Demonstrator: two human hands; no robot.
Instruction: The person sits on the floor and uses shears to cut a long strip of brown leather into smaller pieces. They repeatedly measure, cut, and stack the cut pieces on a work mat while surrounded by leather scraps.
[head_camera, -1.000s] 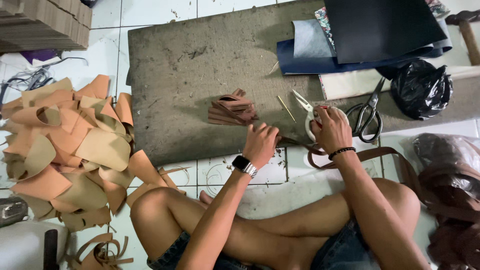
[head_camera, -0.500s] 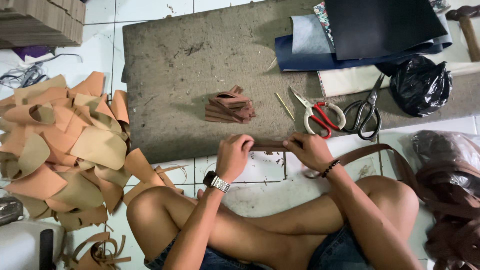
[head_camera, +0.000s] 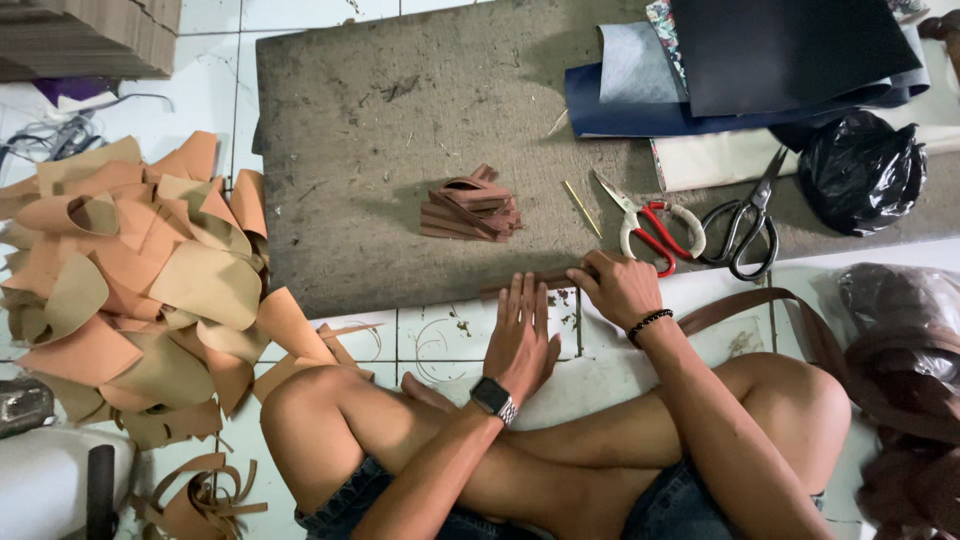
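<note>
My left hand (head_camera: 522, 338) lies flat with fingers spread on the floor at the near edge of the grey work board (head_camera: 380, 150), its fingertips touching a brown leather strap (head_camera: 545, 282). My right hand (head_camera: 618, 286) is closed on the same strap where it meets the board's edge; the strap runs on to the right (head_camera: 780, 300) past my knee. A small stack of brown strap pieces (head_camera: 470, 208) sits on the board just beyond my hands.
Red-handled scissors (head_camera: 652, 225), black scissors (head_camera: 745, 225) and a thin stick (head_camera: 582, 208) lie right of the stack. Dark sheets (head_camera: 780, 50) and a black bag (head_camera: 862, 170) are far right. Tan leather cut-outs (head_camera: 130, 280) pile at left. More brown straps (head_camera: 905, 400) heap at right.
Both hands came down from beside the strap stack to the board's near edge. The left hand opened flat on the floor; the right hand stays closed on the strap.
</note>
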